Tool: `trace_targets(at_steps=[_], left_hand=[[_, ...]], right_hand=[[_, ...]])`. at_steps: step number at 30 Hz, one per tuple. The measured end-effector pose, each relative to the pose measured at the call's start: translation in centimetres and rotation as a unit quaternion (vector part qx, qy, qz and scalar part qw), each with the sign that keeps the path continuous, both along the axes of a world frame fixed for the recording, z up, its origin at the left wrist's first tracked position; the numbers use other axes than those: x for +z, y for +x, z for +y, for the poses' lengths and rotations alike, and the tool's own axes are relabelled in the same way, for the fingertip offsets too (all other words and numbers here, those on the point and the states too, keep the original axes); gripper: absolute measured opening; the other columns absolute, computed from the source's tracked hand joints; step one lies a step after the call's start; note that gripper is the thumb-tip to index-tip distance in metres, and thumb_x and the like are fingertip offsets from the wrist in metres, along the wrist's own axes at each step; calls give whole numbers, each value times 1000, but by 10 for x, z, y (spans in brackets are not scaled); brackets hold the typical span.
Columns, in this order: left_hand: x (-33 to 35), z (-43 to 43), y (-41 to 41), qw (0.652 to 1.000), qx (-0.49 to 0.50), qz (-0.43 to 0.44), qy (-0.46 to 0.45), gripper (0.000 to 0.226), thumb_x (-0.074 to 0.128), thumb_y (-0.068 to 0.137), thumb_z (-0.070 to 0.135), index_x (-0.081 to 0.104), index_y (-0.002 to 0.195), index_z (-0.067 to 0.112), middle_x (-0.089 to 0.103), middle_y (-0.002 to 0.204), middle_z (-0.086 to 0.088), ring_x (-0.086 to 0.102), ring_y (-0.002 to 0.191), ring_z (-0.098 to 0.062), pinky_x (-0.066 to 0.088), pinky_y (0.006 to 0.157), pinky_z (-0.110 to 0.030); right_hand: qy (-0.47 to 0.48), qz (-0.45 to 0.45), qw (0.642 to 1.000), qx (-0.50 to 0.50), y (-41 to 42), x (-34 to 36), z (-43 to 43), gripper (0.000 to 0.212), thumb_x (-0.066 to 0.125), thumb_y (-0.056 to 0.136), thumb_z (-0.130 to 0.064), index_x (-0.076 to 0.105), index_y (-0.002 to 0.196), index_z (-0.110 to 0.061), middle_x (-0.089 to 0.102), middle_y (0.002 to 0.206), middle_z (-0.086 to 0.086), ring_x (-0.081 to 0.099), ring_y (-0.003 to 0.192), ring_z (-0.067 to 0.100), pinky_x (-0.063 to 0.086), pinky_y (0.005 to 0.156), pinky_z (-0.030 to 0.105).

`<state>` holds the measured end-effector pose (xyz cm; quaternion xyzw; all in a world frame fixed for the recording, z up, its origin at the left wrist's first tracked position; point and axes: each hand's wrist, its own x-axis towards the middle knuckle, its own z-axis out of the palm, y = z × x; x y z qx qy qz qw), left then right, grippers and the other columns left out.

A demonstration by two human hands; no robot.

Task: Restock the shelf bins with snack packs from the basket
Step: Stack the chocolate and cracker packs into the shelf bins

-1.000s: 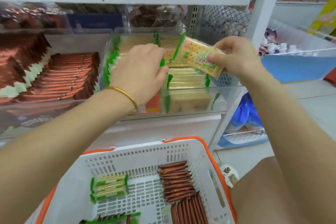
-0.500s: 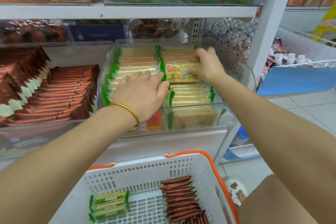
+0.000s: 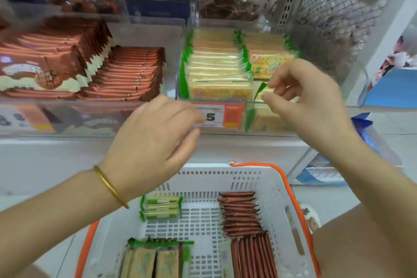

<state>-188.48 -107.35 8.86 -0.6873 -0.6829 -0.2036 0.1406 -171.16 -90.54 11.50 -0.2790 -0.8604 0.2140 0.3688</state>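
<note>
Your left hand and right hand hover loose-fingered and empty before the clear bin, its cracker packs standing on edge, seemingly to save room, more waiting in the basket below.

Head view. Left hand, bracelet at the wrist, hovers with loosely curled fingers before the price tag. Right hand, also loosely curled and apparently empty, is at the front rim of the clear bin of cracker packs. Below, the basket holds green packs and brown packs.
</note>
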Motion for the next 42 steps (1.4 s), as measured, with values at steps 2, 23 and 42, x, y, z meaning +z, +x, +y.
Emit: trace_targets(at_steps=[2,23,42], left_hand=[[-27,-29,-18,994,3,21,-111,31,39,89,29,66,98,15,65,100,1,57,89,-26,49,74,-42],[-97,-91,-71,817,113,132,-550,37,26,101,38,38,130,19,43,131,-5,36,124,-24,37,95,-35],[-91,-27,9,911,79,-257,-312,37,61,87,40,44,110,17,53,93,5,55,86,-15,41,68,-28]], right_hand=[[-17,-98,990,104,-14,-28,-39,21,69,78,-12,54,84,-25,54,77,-9,52,69,8,46,66,26],[125,-694,668,240,-151,-363,-130,38,61,89,-12,56,126,-17,30,144,13,27,133,34,39,97,42],[-694,-118,697,137,-37,-103,-84,17,56,89,-18,66,101,-14,67,86,11,68,80,22,51,58,25]])
